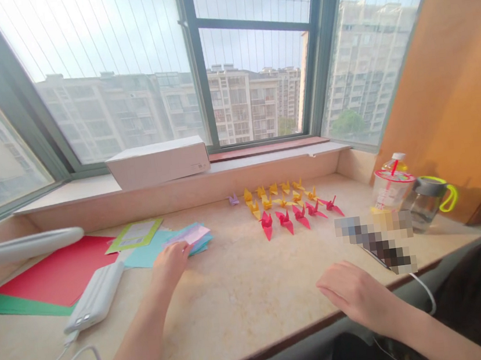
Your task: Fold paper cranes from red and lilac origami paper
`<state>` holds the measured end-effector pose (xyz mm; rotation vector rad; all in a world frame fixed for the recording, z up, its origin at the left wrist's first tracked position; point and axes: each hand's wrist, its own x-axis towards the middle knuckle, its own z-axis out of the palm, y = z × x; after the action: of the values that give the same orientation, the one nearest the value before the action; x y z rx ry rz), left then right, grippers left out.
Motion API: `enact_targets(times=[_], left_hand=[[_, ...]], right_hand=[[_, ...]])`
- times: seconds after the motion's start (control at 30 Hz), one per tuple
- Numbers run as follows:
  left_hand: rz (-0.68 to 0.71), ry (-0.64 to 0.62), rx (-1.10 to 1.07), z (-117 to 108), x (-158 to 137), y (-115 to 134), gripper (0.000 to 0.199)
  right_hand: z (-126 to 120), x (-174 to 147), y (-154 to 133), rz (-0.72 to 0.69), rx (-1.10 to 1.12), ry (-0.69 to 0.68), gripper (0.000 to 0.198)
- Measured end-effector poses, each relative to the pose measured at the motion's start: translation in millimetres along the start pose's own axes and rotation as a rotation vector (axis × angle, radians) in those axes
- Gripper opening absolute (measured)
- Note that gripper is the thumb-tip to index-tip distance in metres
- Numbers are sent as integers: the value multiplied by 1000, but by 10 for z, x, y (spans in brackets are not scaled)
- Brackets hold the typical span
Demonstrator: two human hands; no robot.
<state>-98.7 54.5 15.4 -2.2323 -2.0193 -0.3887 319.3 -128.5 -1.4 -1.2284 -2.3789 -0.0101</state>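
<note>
My left hand (172, 265) is at the lilac paper (193, 235), its fingers closed at the near edge of the sheet. Under that paper lie light blue sheets (144, 255). Near the table's front edge is my right hand (351, 290), loosely curled, with nothing visible in it. Folded paper cranes stand in rows toward the back: several red cranes (300, 217), several yellow cranes (266, 201) behind them, and one lilac crane (233, 200) to their left.
On the left lie red paper (67, 271), green paper (28, 306), a yellow-green packet (135, 235) and a white power bank (95, 297) with a cable. A white box (159, 163) sits on the sill. At right are a blurred-out phone (377, 245), a lidded cup (391, 189) and a bottle (423, 204).
</note>
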Motion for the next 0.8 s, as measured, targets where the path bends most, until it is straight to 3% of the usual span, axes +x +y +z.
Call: enact_targets(times=[0.1, 0.17, 0.3, 0.37, 0.5, 0.63, 0.7, 0.8], left_hand=[[-5, 124, -22, -78, -49, 72, 41], [70, 253, -97, -102, -99, 162, 39], [270, 335, -250, -60, -252, 463, 34], [366, 344, -323, -7, -344, 637, 32], [542, 333, -442, 102, -486, 893, 29], [539, 235, -571, 166, -485, 917, 23], [500, 271, -609, 181, -429, 853, 24], [322, 376, -700, 196, -317, 737, 27]], right_hand=[[131, 175, -79, 28, 169, 61, 20], [258, 403, -138, 98, 368, 89, 22], [576, 1095, -289, 378, 769, 29, 41], [735, 1455, -378, 386, 945, 42, 53], [966, 1923, -504, 288, 1248, 3, 43], [1037, 2013, -408, 320, 1232, 113, 43], [1014, 1981, -293, 343, 1209, 163, 40], [948, 1906, -147, 388, 1209, 239, 34]])
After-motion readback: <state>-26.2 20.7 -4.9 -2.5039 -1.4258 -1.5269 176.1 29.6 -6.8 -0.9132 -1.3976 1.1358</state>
